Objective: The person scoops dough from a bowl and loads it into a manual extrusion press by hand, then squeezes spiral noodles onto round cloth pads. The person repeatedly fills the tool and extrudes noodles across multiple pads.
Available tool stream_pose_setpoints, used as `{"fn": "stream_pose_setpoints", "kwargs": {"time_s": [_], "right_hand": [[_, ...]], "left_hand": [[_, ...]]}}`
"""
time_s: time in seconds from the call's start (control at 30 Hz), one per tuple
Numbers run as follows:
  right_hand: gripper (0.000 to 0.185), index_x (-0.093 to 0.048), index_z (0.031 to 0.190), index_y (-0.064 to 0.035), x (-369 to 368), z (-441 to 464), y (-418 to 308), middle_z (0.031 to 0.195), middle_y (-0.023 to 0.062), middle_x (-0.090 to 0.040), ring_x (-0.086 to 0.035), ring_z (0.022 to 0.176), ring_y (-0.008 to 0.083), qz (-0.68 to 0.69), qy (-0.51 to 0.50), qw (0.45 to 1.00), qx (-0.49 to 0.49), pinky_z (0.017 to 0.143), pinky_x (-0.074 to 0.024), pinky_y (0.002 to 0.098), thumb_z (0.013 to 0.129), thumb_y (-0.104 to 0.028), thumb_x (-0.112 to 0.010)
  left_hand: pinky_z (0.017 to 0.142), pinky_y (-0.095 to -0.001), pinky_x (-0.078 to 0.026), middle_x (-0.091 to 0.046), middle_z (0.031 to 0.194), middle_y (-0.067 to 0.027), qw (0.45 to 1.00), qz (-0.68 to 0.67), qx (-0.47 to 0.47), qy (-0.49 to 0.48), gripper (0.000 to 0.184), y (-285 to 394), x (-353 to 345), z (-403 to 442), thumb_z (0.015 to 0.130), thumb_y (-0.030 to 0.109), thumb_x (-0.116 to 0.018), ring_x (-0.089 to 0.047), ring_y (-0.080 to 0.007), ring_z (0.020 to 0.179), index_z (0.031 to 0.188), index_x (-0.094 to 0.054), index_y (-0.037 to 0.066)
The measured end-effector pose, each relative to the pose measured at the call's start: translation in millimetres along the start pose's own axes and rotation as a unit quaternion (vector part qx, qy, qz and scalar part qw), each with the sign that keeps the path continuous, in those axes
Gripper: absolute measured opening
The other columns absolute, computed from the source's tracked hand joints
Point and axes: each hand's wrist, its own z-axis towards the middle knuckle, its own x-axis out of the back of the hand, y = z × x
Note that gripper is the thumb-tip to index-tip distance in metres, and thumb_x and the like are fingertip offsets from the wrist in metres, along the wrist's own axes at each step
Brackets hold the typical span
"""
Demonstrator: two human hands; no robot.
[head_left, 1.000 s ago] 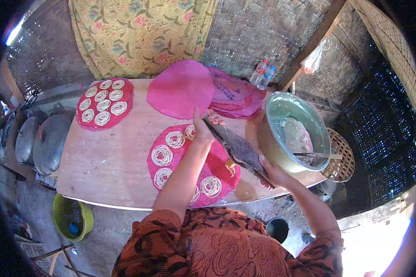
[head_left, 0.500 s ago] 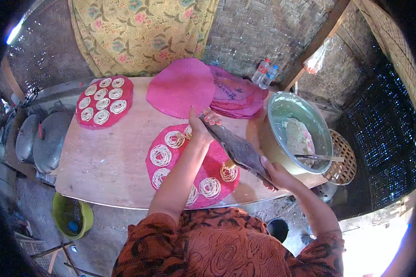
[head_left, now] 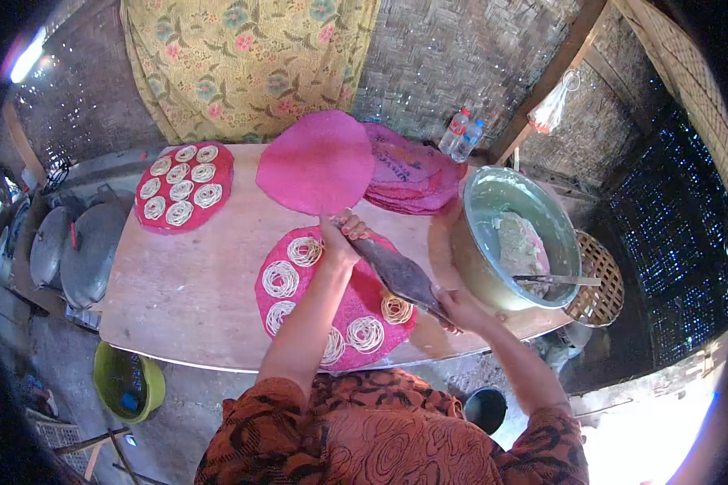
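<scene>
A long dark wooden tool is held slantwise above a round pink sheet. My left hand is closed round its upper end, and my right hand grips its lower end. Coils of pale strands lie round the edge of the sheet. Under the tool, near my right hand, a yellowish coil rests on the sheet. The tool and my left arm hide part of the sheet.
Behind are a bare pink sheet and a stack of sheets. A sheet with several coils lies at left. A large basin holds dough. Two bottles stand at the back.
The tool and both hands have moved slightly left, and its upper end sits lower. The strands under the tool now form a fuller coil on the sheet.
</scene>
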Motion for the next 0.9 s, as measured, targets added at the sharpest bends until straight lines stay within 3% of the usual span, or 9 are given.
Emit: {"fn": "stream_pose_setpoints", "kwargs": {"time_s": [0.23, 0.27, 0.33, 0.37, 0.43, 0.47, 0.6, 0.77, 0.9], "right_hand": [[0.062, -0.055, 0.076, -0.0075, 63, -85, -70, 0.054, 0.0012, -0.049, -0.044, 0.042, 0.0093, 0.142, -0.081, 0.982, 0.095, 0.038, -0.0347, 0.024, 0.089, -0.064, -0.034], [0.062, -0.055, 0.076, -0.0075, 77, -100, -76, 0.054, 0.0012, -0.049, -0.044, 0.042, 0.0093, 0.144, -0.082, 0.981, 0.097, 0.038, -0.0347, 0.024, 0.089, -0.064, -0.034], [0.055, -0.058, 0.083, -0.0063, 102, -120, -78, 0.056, 0.0074, -0.054, -0.052, 0.045, 0.0152, 0.08, -0.116, 0.966, 0.215, 0.042, -0.0401, 0.0276, 0.088, -0.059, -0.043], [0.055, -0.058, 0.083, -0.0063, 102, -126, -79, 0.056, 0.0074, -0.054, -0.052, 0.045, 0.0152, 0.083, -0.113, 0.966, 0.219, 0.042, -0.0401, 0.0276, 0.088, -0.059, -0.043], [0.045, -0.062, 0.089, -0.0059, 91, -137, -81, 0.062, 0.0159, -0.06, -0.06, 0.052, 0.0275, -0.186, 0.14, 0.881, 0.412, 0.048, -0.0462, 0.037, 0.086, -0.05, -0.054], [0.034, -0.064, 0.092, -0.0067, 91, -145, -80, 0.068, 0.0205, -0.061, -0.062, 0.063, 0.0369, -0.305, 0.169, 0.868, 0.354, 0.057, -0.0478, 0.0455, 0.085, -0.04, -0.059], [0.035, -0.061, 0.076, -0.0062, 127, -112, -38, 0.059, 0.0181, -0.055, -0.056, 0.061, 0.0395, -0.316, 0.046, 0.873, 0.369, 0.058, -0.0443, 0.0472, 0.092, -0.034, -0.047], [0.044, -0.059, 0.082, -0.0046, 168, -44, 28, 0.064, 0.0196, -0.055, -0.053, 0.06, 0.0395, -0.168, 0.007, 0.898, 0.406, 0.06, -0.0433, 0.0446, 0.095, -0.041, -0.037], [0.059, -0.046, 0.12, -0.0003, 203, -98, -45, 0.106, 0.0169, -0.054, -0.056, 0.09, 0.0307, -0.144, 0.151, 0.61, 0.764, 0.079, -0.0437, 0.0431, 0.092, -0.052, -0.039]], "left_hand": [[0.08, -0.038, -0.046, -0.055, 0.08, -0.0085, 0.99, 0.131, -0.058, 0.011, 0.051, 16, -165, -52, 0.084, 0.058, -0.048, -0.055, -0.0207, 0.079, 0.093, -0.054, 0.009], [0.09, -0.0389, -0.042, -0.055, 0.095, -0.0115, 0.894, 0.411, -0.09, -0.15, 0.05, 13, -167, -62, 0.083, 0.049, -0.055, -0.053, -0.0228, 0.092, 0.106, -0.051, 0.006], [0.101, -0.0386, -0.035, -0.051, 0.12, -0.0139, 0.621, 0.736, -0.07, -0.261, 0.053, -7, -186, -99, 0.082, 0.029, -0.064, -0.047, -0.025, 0.112, 0.124, -0.045, 0.002], [0.102, -0.0372, -0.033, -0.05, 0.123, -0.0141, 0.575, 0.77, -0.021, -0.276, 0.051, -24, -181, -108, 0.083, 0.025, -0.062, -0.044, -0.0249, 0.117, 0.125, -0.045, 0.002], [0.104, -0.0343, -0.031, -0.047, 0.129, -0.0146, 0.464, 0.824, 0.072, -0.316, 0.047, -56, -171, -126, 0.086, 0.016, -0.059, -0.038, -0.0245, 0.126, 0.127, -0.043, 0.002], [0.103, -0.0343, -0.032, -0.048, 0.127, -0.0142, 0.449, 0.829, 0.092, -0.322, 0.046, -73, -163, -132, 0.085, 0.016, -0.06, -0.039, -0.0243, 0.124, 0.126, -0.044, 0.002], [0.096, -0.0343, -0.036, -0.05, 0.12, -0.0124, 0.487, 0.812, 0.067, -0.315, 0.041, -136, -145, -146, 0.084, 0.017, -0.06, -0.043, -0.0235, 0.115, 0.121, -0.048, 0.003], [0.088, -0.0344, -0.04, -0.054, 0.112, -0.0103, 0.456, 0.831, -0.03, -0.317, 0.036, -212, -165, -114, 0.083, 0.018, -0.061, -0.049, -0.0224, 0.104, 0.115, -0.052, 0.003], [0.081, -0.0344, -0.044, -0.057, 0.105, -0.0086, 0.433, 0.8, 0.078, -0.407, 0.032, -220, -208, -58, 0.082, 0.018, -0.062, -0.053, -0.0216, 0.095, 0.11, -0.055, 0.004]]}}
